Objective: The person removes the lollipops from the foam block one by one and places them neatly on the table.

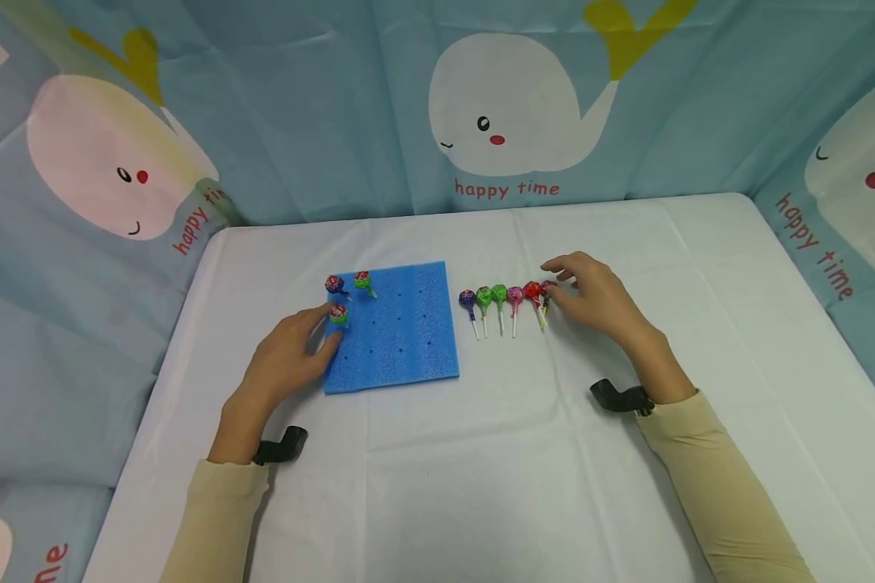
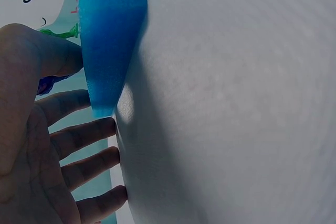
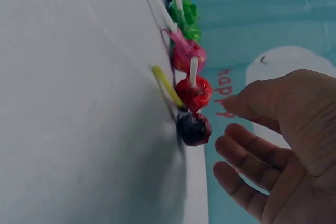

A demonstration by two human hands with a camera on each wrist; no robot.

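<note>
My left hand rests at the left edge of a blue foam board dotted with small holes, its fingers loosely spread. Three lollipops stand in the board's upper left: a purple one, a green-and-red one and another green-and-red one beside the left fingers. My right hand hovers with relaxed, parted fingers by the right end of a row of loose lollipops. Nearest to it lies a dark-wrapped lollipop with a yellow stick, next to a red lollipop. A gap shows between them and the fingers in the right wrist view.
Farther left in the row lie a pink lollipop, two green lollipops and a purple lollipop. A white cloth covers the table. Behind it hangs a blue curtain with whale prints.
</note>
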